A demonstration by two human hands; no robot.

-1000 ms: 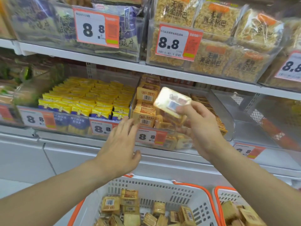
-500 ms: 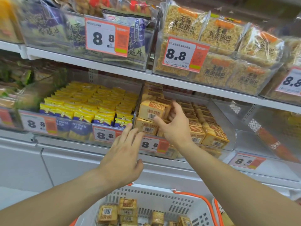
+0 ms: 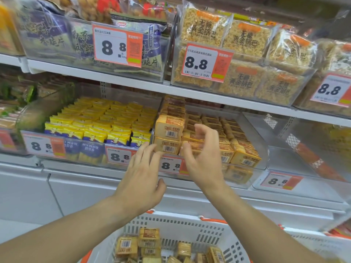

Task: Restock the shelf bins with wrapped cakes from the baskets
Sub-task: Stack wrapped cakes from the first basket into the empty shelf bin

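Rows of orange-wrapped cakes [image 3: 169, 128] fill a clear shelf bin [image 3: 254, 133] on the middle shelf. My right hand [image 3: 203, 154] hovers in front of that bin, fingers loosely curved and holding nothing. My left hand [image 3: 142, 173] reaches toward the bin's lower front edge with straight fingers, fingertips near the bottom-left cake [image 3: 167, 147]. Below, a white basket [image 3: 190, 230] with orange handles holds several more wrapped cakes [image 3: 148, 238].
A bin of yellow and blue packets [image 3: 98, 122] stands to the left. An empty clear bin [image 3: 303, 141] sits to the right. The upper shelf carries bins of rice-crust packs [image 3: 243, 54] and purple bags [image 3: 57, 38] with 8.8 price tags. A second basket [image 3: 326, 243] is at the right.
My right hand put the cake it held into the bin, let go and drew back toward me. My left hand stayed near the bin's front. The view tilted upward.
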